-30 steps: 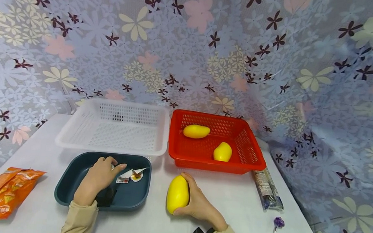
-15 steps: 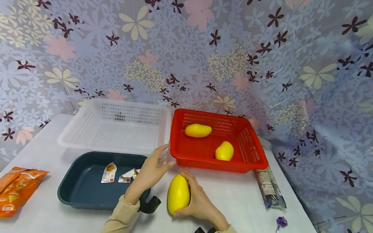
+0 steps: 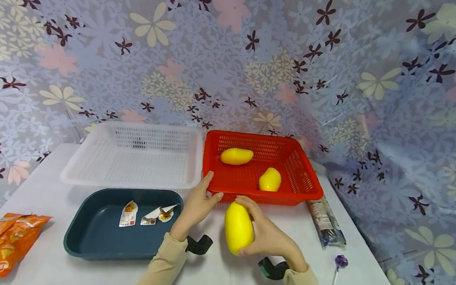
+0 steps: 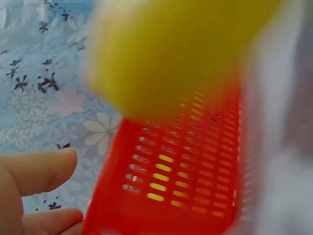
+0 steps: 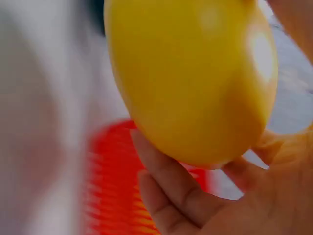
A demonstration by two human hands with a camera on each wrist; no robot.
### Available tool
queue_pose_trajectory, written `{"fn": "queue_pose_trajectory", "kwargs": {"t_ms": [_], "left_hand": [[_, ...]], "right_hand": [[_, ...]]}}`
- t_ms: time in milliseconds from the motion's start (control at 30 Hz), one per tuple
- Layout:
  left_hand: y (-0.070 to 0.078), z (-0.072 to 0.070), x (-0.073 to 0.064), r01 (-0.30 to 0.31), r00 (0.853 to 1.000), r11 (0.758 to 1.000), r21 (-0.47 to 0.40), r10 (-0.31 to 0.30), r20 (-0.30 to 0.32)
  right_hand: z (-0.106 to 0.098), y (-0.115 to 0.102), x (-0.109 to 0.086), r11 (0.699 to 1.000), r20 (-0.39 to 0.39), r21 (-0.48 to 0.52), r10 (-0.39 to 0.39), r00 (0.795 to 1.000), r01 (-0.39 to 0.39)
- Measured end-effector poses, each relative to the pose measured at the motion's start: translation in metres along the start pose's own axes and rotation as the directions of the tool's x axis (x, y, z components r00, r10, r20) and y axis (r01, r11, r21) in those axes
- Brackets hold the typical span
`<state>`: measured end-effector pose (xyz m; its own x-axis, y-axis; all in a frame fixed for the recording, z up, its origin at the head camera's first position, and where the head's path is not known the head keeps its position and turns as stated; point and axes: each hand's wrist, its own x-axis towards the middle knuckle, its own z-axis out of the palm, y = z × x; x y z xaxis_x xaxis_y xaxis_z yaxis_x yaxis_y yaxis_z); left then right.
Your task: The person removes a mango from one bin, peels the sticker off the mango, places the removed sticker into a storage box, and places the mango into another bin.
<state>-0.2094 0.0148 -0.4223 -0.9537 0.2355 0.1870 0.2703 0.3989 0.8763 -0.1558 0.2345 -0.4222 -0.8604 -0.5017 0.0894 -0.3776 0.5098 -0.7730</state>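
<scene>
My right hand [image 3: 266, 234] grips a yellow mango [image 3: 238, 228], thumb at the near end and fingers at the far end, just in front of the red basket [image 3: 233, 184]. In the right wrist view the smooth mango [image 5: 195, 78] fills much of the picture, with fingers curled along its lower side. My left hand [image 3: 198, 204] is at the basket's front left corner with its fingers extended. The left wrist view has its fingertips beside the basket's red edge [image 4: 108, 171]; whether they press on it I cannot tell. Two more mangoes [image 3: 236, 156] lie apart inside the basket.
A white basket [image 3: 131, 182] stands left of the red one. Before it sits a dark teal tray [image 3: 104, 239] with small opened packets [image 3: 129, 215]. An orange snack bag [image 3: 4, 246] lies far left. Long wrapped packs [image 3: 326, 222] and a purple lollipop [image 3: 340, 262] lie right.
My left hand has left the teal tray and moved right to the red basket's corner. My right hand has carried the mango right and toward the basket. The view has shifted slightly.
</scene>
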Motion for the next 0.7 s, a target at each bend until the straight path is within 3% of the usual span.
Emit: {"fn": "queue_pose_trajectory", "kwargs": {"t_ms": [167,267,467,700], "left_hand": [[-0.001,0.003,0.000,0.002,1.000,1.000,-0.016,-0.002,-0.016],[-0.002,0.003,0.002,-0.021,1.000,1.000,-0.021,0.021,-0.020],[-0.005,0.006,0.002,-0.046,0.999,0.999,-0.021,0.045,-0.019],[-0.005,0.010,0.000,-0.056,0.998,0.998,-0.019,0.055,-0.031]], "right_hand": [[-0.042,-0.003,-0.008,0.996,-0.139,0.005,-0.090,0.986,0.091],[-0.063,0.003,-0.004,0.995,-0.211,-0.007,-0.099,0.972,0.100],[-0.085,0.016,0.024,0.999,-0.294,0.030,0.042,0.955,-0.034],[-0.084,0.034,0.063,0.976,-0.325,0.057,0.218,0.920,-0.211]]}}
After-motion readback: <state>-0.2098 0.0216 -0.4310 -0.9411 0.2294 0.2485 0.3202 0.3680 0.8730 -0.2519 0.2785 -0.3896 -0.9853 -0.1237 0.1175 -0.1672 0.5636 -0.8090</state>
